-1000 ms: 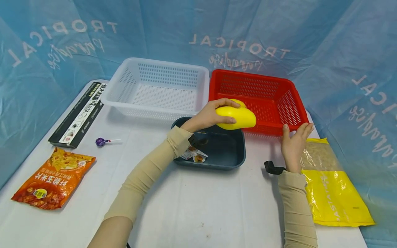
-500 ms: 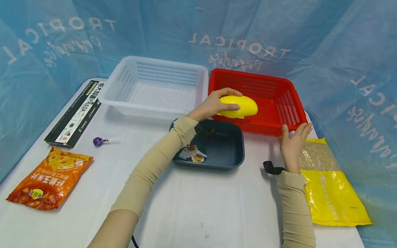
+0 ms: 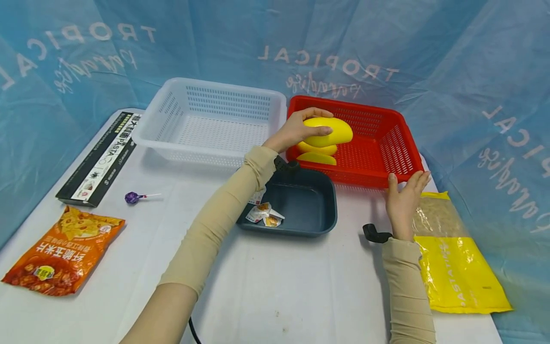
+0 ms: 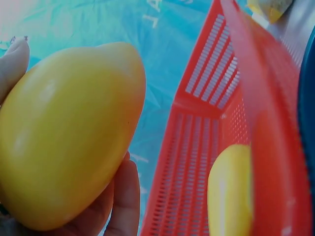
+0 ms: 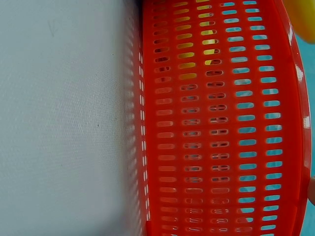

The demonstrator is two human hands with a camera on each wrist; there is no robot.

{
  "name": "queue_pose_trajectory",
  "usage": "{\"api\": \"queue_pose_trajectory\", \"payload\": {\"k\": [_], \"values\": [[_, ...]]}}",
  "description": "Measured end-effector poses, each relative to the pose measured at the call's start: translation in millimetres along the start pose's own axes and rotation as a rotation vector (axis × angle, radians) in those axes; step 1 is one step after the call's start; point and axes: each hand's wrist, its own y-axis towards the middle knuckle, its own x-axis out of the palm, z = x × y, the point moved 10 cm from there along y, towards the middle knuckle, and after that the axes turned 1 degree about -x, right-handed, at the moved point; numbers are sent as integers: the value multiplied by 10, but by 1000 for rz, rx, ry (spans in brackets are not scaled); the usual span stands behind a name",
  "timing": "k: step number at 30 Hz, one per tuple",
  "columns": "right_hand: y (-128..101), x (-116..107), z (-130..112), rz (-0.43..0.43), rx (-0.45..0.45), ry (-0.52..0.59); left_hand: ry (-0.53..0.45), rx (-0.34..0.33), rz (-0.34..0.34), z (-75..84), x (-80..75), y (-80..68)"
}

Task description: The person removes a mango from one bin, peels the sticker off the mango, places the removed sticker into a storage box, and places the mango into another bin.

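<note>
My left hand (image 3: 294, 131) grips one smooth yellow plastic mango (image 3: 327, 132) from above, fingers and thumb curled round it, holding it over the near left part of the red perforated plastic basket (image 3: 401, 153). Inside that basket, just below the held fruit, I can make out more yellow: at least one further yellow mango-shaped piece (image 3: 317, 153), perhaps two stacked, though I cannot tell which. The left wrist view shows the held mango (image 4: 64, 132) filling my palm, with one yellow piece (image 4: 230, 191) on the basket floor.

My right hand (image 3: 401, 203) is released, fingers straight, pressed flat against the near right corner of the red basket, gripping nothing.

Two baskets stand side by side at the back of the white worktop (image 3: 279, 286): the red one and one white perforated plastic basket (image 3: 172, 114) to its left. One dark blue square tray (image 3: 320, 210) sits in front of them, holding two or three small sauce sachets (image 3: 264, 213). On the left lie one black pasta box (image 3: 100, 160), one purple-wrapped lollipop (image 3: 131, 197) and one orange snack bag (image 3: 62, 248). On the right lies one yellow-and-clear pasta bag (image 3: 457, 267), just beside my right forearm.
</note>
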Motion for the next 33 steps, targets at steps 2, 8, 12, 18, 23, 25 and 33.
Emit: {"api": "queue_pose_trajectory", "payload": {"k": [2, 8, 12, 18, 23, 25, 33], "values": [[1, 0, -2, -1, -3, 3, -1, -1, -1, 22, -37, 35], [25, 10, 2, -5, 7, -4, 22, -1, 5, 99, -145, 139], [33, 13, 5, -7, 19, -3, 12, -33, 15, 117, -211, 221], [28, 37, 14, -13, 41, -5, -12, -91, 36, 117, -287, 302], [31, 51, 13, -16, 48, -3, 13, -126, 56, 105, -311, 372], [38, 44, 13, -15, 43, 0, 21, -146, 62, 76, -296, 413], [39, 6, 34, -7, 50, -15, 68, -224, 55, -123, -138, 574]]}}
